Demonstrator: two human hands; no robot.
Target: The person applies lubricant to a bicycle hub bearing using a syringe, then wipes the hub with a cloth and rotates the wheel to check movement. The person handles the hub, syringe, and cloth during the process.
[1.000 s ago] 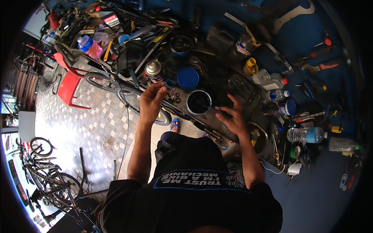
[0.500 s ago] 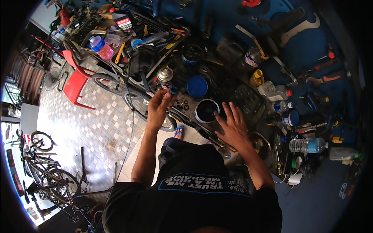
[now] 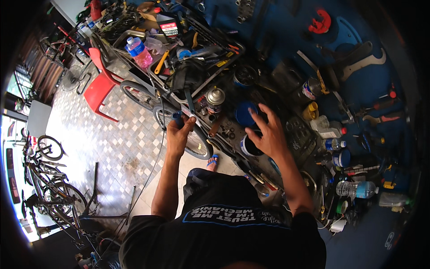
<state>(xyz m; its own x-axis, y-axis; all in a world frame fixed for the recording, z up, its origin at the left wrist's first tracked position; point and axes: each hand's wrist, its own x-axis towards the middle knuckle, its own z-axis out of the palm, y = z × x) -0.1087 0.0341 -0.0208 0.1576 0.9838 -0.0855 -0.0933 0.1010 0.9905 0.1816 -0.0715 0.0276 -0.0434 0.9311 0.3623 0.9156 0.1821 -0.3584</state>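
Note:
Pinched in my left hand (image 3: pixel 178 140) is a small blue ring-shaped or cylindrical part (image 3: pixel 178 118), its exact kind unclear. That hand hovers beside the bench edge, above a bicycle wheel. My right hand (image 3: pixel 270 136) is open, palm down, fingers apart, over a white tub (image 3: pixel 243 146) with dark contents, which it partly covers. Just beyond the tub lies a round blue lid (image 3: pixel 243 114), near the right fingertips. An aerosol can (image 3: pixel 215 97) stands upright to the left of the lid. Small dark rings (image 3: pixel 230 133) lie on the bench between the can and the tub.
A tool tray (image 3: pixel 130 62) at the far left holds a pink-filled bottle (image 3: pixel 139 54) and hand tools. Bottles, jars and tools crowd the right side, including a clear water bottle (image 3: pixel 357 189). A red chair (image 3: pixel 99 95) stands on the tiled floor; bicycles (image 3: pixel 58 188) lean at lower left.
My right hand has lifted from the tub's rim and moved toward the blue lid. My left hand, still holding the blue part, has drawn away from the aerosol can. The whole view has shifted.

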